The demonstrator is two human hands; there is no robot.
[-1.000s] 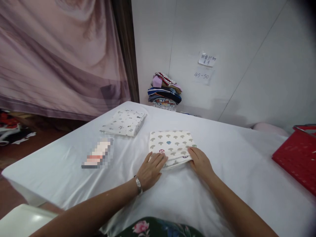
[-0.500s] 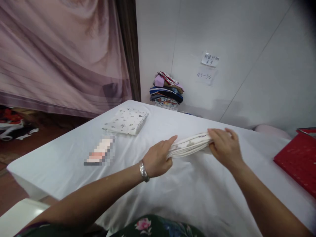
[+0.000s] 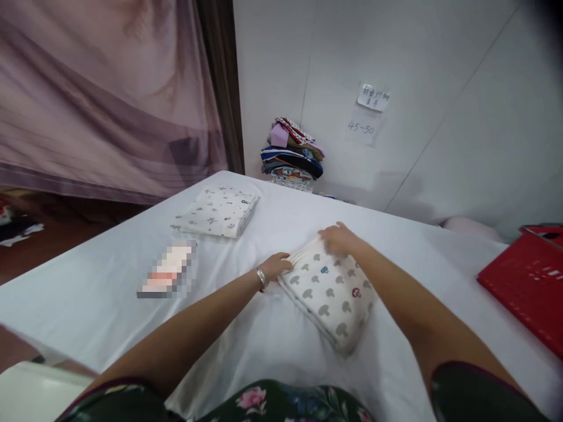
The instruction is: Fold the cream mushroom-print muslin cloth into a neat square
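Observation:
A folded white cloth with grey mushroom prints (image 3: pixel 329 293) lies tilted across the white-covered table, its layered edges at the far left side. My left hand (image 3: pixel 277 267), with a silver bracelet at the wrist, grips the cloth's left corner, thumb on top. At the far corner my right hand (image 3: pixel 341 239) has its fingers bent over the cloth's edge; they are partly blurred. Another folded white cloth with small scattered prints (image 3: pixel 215 212) rests farther back on the left, apart from both hands.
A phone-like item, pixelated (image 3: pixel 168 269), lies left of my hands. A red bag (image 3: pixel 523 281) stands at the table's right side. Folded fabrics (image 3: pixel 292 153) are stacked behind the table by the wall. A pink curtain (image 3: pixel 109 105) hangs at left; a white stool (image 3: pixel 39 392) is below.
The mushroom-print cloth has turned from edge-on to showing its broad printed face, lower toward the table. My right hand has moved left to its far corner; my left hand has shifted slightly left.

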